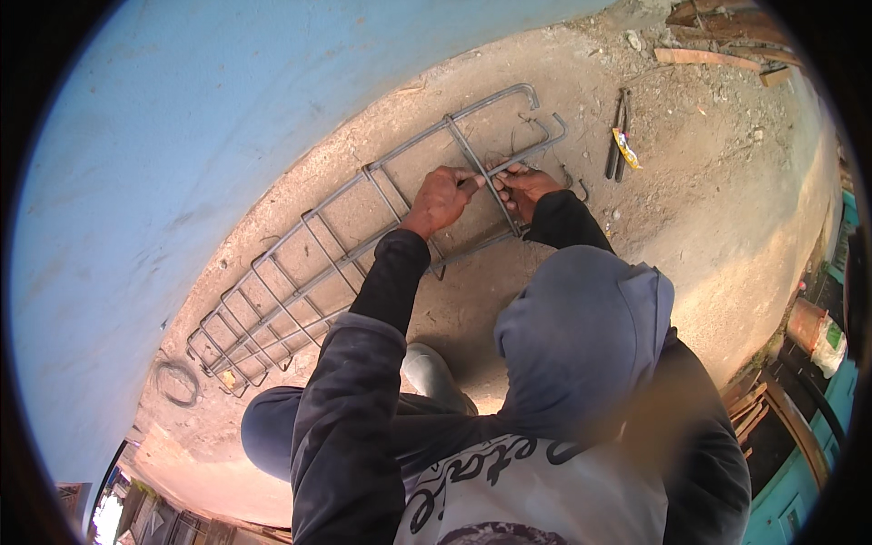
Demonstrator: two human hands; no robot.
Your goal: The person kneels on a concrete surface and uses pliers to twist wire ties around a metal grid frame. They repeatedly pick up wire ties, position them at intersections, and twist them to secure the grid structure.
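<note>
- Left hand [442, 197]: its grip is closed about a stirrup [481, 173] of the cage, fingers curled over the thin bar near its crossing with a long bar; the forearm in a dark sleeve runs up to it from below.
- Right hand [524, 188]: it lies just beside the left, fingers bent and closed at the same crossing. Whether it pinches wire or only the bar cannot be told.
- Cage [363, 245]: a long frame of steel bars lies flat on the ground and runs from lower left to upper right. Several long bars are joined by a row of rectangular stirrups, which stand closer together toward the lower-left end. The bar ends at the upper right are bent into hooks.
- Ground [690, 209]: bare, sandy and sunlit, with small debris scattered on it.
- Wall [182, 136]: a pale blue surface rises along the far side of the cage and fills the left of the view.
- Pliers [619, 136]: a dark tool with a yellow tag lies on the ground to the right of the hands, well apart from them.
- Wire coil [175, 381]: a small ring lies near the lower-left end of the cage.
- Planks [718, 36]: scrap wood lies at the upper right.
- Person: the wearer crouches over the cage in a hooded dark top; a knee shows below the left arm.
</note>
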